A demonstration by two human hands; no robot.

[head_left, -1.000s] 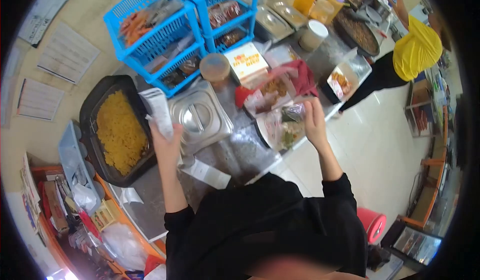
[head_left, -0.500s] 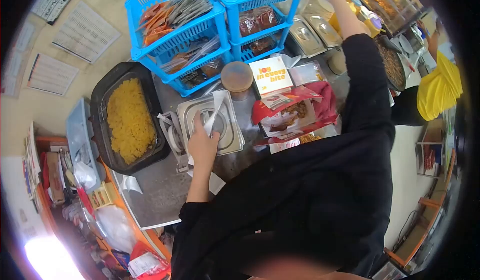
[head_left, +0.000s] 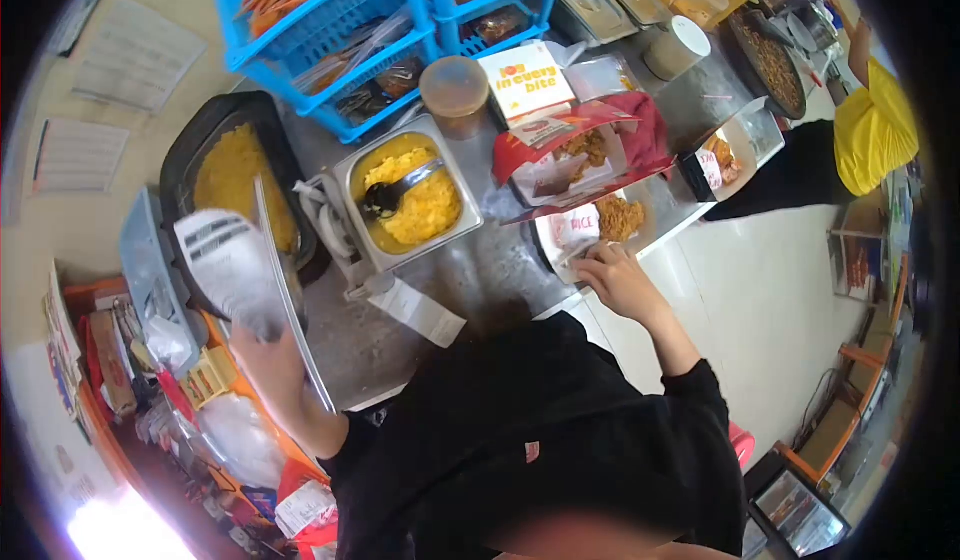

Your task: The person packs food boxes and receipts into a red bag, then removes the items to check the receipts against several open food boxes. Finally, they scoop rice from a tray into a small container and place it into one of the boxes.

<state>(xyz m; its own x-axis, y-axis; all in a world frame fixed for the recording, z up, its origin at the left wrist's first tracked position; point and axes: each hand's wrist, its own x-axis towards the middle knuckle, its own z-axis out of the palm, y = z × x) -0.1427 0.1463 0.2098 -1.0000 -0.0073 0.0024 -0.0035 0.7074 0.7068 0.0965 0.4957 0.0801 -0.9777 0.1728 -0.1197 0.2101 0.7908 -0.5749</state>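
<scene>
My left hand (head_left: 268,362) holds up a metal lid (head_left: 291,305), tilted nearly edge-on, together with a printed paper slip (head_left: 225,260). To its right the steel container (head_left: 472,222) stands uncovered, with yellow food (head_left: 425,217) and a black-ended spoon (head_left: 400,190) inside. My right hand (head_left: 618,278) has its fingers closed on the near edge of an open food box. That box holds a wrapped portion marked RICE (head_left: 573,228) and a fried piece (head_left: 620,218). A red carton (head_left: 520,165) with fried food lies just behind it.
Blue baskets (head_left: 335,55) stand at the back. A black tray of yellow food (head_left: 215,120) is at the left, a lidded jar (head_left: 455,90) behind the container. Another food box (head_left: 715,165) sits at the right edge. A person in yellow (head_left: 875,140) is at the far right.
The lid has come off the steel container and moved left in my left hand. My right hand has come down from the back right to the rice box. The view has shifted.
</scene>
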